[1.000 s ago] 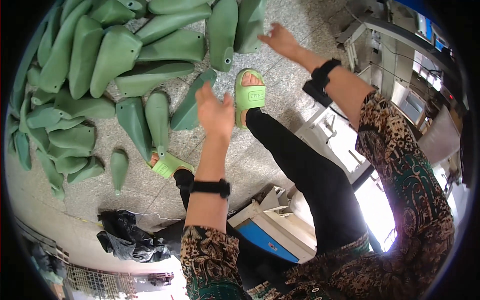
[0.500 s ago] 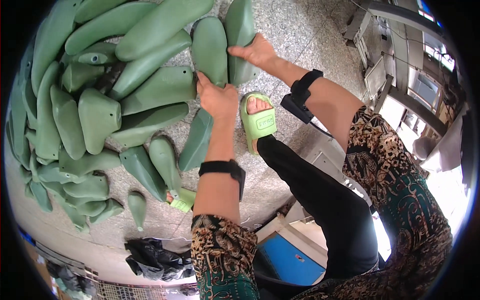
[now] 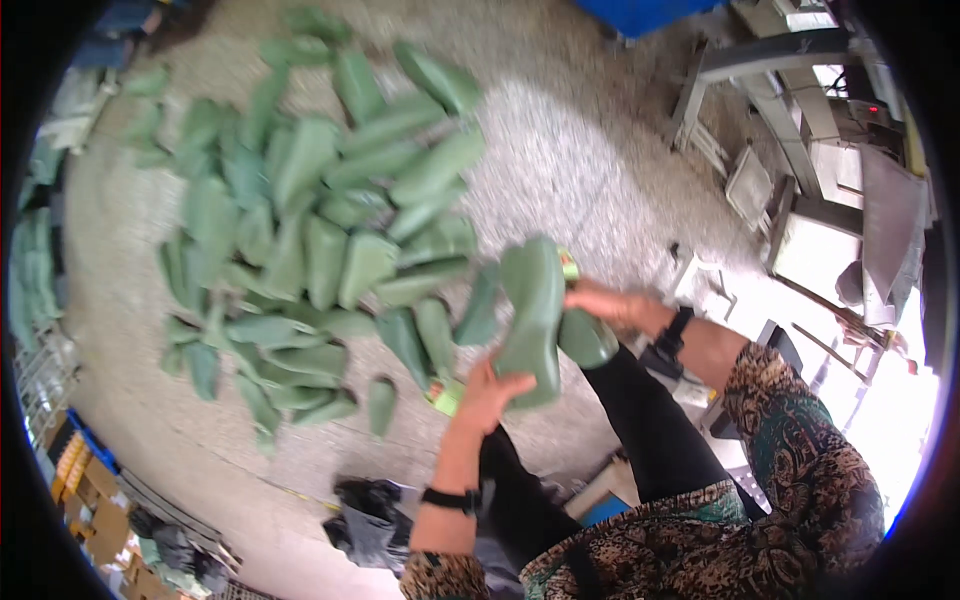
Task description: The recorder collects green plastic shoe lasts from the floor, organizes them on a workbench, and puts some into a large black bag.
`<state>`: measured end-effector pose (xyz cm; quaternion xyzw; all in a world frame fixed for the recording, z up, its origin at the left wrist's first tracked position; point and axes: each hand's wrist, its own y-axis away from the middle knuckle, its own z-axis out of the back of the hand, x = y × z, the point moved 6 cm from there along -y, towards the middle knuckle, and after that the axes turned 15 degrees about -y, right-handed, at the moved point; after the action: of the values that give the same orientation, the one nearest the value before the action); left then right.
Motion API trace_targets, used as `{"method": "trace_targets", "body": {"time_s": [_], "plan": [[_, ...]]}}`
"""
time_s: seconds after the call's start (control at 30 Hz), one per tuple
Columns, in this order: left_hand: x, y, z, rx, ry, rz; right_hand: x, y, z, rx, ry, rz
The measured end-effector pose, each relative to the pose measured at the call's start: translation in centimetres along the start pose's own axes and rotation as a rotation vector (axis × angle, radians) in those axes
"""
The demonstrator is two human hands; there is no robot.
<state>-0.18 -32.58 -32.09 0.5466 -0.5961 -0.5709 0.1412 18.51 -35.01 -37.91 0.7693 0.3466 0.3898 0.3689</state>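
Note:
In front of my legs I hold two green plastic shoe lasts off the floor. My left hand (image 3: 484, 398) is closed round the lower end of the longer shoe last (image 3: 532, 305), thumb across its face. My right hand (image 3: 612, 304) grips the second shoe last (image 3: 588, 340), mostly hidden behind the first, with its rounded end showing below my fingers. The two lasts are side by side, close together. To the left, a heap of green shoe lasts (image 3: 300, 165) covers the floor, and a single shoe last (image 3: 381, 406) lies apart near its lower edge.
A black plastic bag (image 3: 370, 510) lies on the floor near my left forearm. Cardboard boxes (image 3: 108, 515) are at the lower left. Grey metal machine frames (image 3: 775, 120) stand on the right. My green sandals are partly hidden by the lasts.
Both hands have drawn back toward my body, bringing the two shoe lasts up from the heap's right edge. The view has shifted and now takes in the whole heap.

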Motion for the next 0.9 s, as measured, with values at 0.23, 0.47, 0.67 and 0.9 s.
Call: {"method": "trace_targets", "body": {"time_s": [0.23, 0.47, 0.67, 0.9], "plan": [[-5.8, 20.6, -3.3, 0.02, 0.053, 0.014, 9.5, 19.2, -8.8, 0.091, 0.114, -0.123], [-13.1, 27.1, -7.7, 0.071, 0.094, -0.12, 17.1, 34.4, -12.9, 0.172, 0.214, 0.024], [-22.5, 29.2, -13.6, 0.211, 0.034, -0.292, 23.5, 41.4, -12.5, 0.153, 0.23, 0.318], [-34.3, 28.9, -17.9, 0.269, -0.255, -0.393, 35.6, 47.0, -10.2, -0.329, 0.474, 0.679]]}}
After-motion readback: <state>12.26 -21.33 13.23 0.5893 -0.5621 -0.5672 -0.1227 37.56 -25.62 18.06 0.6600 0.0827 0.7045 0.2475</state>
